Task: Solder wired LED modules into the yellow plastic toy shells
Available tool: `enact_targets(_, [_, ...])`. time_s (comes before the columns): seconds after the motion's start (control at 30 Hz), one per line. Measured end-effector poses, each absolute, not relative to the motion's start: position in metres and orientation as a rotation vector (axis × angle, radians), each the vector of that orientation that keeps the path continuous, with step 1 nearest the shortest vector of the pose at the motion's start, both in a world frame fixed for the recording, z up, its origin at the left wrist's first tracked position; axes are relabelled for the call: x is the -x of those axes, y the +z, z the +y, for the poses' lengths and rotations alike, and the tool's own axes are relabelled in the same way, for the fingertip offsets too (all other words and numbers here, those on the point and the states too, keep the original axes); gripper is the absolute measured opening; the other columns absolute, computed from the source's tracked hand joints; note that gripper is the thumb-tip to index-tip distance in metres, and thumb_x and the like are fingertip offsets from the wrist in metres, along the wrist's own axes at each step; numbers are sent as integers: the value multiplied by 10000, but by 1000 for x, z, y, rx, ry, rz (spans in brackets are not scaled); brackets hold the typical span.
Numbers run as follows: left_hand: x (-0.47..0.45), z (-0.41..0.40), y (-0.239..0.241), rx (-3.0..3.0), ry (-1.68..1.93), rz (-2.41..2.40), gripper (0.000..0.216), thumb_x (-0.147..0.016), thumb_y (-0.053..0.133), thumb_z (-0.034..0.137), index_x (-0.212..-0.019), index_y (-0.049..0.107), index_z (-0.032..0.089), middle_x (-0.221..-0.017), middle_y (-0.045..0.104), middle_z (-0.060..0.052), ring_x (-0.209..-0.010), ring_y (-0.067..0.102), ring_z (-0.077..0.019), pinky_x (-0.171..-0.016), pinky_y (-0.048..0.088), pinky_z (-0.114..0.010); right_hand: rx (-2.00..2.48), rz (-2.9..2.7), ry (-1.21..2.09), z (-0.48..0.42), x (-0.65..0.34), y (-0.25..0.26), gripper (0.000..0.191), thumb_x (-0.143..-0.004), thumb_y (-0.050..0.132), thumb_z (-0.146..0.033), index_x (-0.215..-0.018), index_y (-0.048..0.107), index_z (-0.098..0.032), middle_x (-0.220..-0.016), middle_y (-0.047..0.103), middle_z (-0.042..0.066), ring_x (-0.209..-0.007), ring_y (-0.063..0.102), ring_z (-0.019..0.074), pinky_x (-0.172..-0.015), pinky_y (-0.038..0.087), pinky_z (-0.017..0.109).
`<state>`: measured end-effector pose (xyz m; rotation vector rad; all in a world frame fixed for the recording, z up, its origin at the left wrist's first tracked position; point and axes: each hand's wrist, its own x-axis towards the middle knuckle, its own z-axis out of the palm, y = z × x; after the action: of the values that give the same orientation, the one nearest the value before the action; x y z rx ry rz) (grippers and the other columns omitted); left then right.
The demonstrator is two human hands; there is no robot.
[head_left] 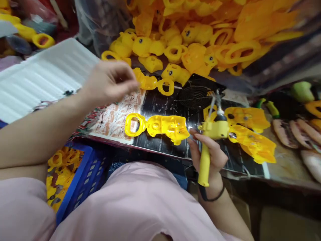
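My left hand (110, 82) is raised over the left of the bench. Its fingers are curled and the thumb meets the fingertips; anything between them is too small or blurred to see. My right hand (212, 154) is closed around the handle of a yellow glue gun (205, 160), whose metal nozzle points away from me. The right fingertips come close to a yellow plastic shell half (165, 127), lying hollow side up with a ring-shaped end to the left. Behind it, near my left fingertips, lies another yellow shell piece (149, 82).
Yellow duck-like parts (173, 50) are heaped at the back. A black fan grille (194, 97) and more yellow shells (253, 144) lie on the bench. Thin wires (87, 118) and a white foam tray (62, 63) are at left. Below stands a blue crate (77, 184) of yellow parts.
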<state>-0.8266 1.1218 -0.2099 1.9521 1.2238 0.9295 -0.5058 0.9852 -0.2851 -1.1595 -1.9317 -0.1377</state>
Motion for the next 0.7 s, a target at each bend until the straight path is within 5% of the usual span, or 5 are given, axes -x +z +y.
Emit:
enact_targets(0.17, [740, 1102, -247, -2085, 524, 853, 121, -854, 668, 309, -831, 700, 195, -636, 677, 26, -605, 616, -121, -622, 428, -244, 1164, -1863, 19, 994, 526, -284, 360, -927, 784, -218, -1227, 596, -284, -973, 783, 1, -825, 797, 191, -748, 699, 320])
enact_targets(0.27, [715, 1098, -260, -1948, 462, 784, 140, -905, 579, 254, -1005, 665, 207, -637, 683, 41, -581, 661, -136, -609, 459, -231, 1205, -1811, 76, 1002, 529, -289, 361, -932, 790, -334, -1220, 578, -286, -980, 758, -3, -794, 771, 165, -725, 688, 292])
enact_targets(0.5, [718, 1102, -269, -1523, 553, 834, 411, -885, 680, 527, -1139, 615, 211, -961, 776, -66, -831, 769, -227, -767, 612, -338, 1215, -1751, 153, 1007, 525, -294, 296, -965, 726, -197, -1202, 569, -280, -950, 735, -40, -816, 760, 113, -792, 652, 218])
enact_targets(0.7, [737, 1098, -267, -1763, 664, 1103, 340, -854, 692, 532, -872, 735, 196, -910, 779, -57, -880, 717, -222, -861, 573, -315, 1204, -1597, 208, 1005, 524, -298, 312, -958, 708, -160, -1207, 560, -276, -938, 707, -46, -789, 745, 100, -749, 648, 209])
